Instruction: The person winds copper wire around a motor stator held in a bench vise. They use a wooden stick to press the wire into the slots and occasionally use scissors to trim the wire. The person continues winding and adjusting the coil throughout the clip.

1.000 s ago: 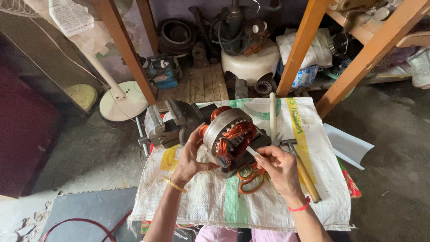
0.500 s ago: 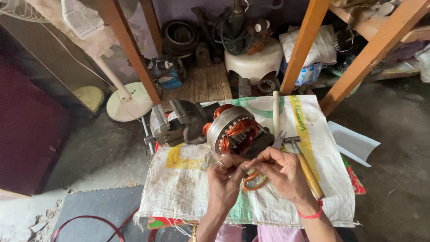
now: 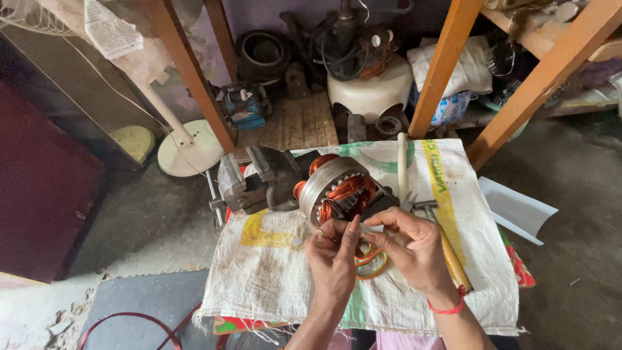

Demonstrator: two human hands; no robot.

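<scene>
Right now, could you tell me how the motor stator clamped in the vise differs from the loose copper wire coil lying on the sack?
The motor stator is a thick grey metal ring with copper windings inside; the wire coil is a thin bare loop. The stator stands on edge, gripped by the vise; the coil lies flat on the sack, partly hidden by the right hand. Both show orange copper wire.

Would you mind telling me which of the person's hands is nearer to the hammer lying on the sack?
The right hand: it sits just beside the hammer, partly over its handle. The left hand is farther away, on the other side of the right hand, in front of the motor stator.
</scene>
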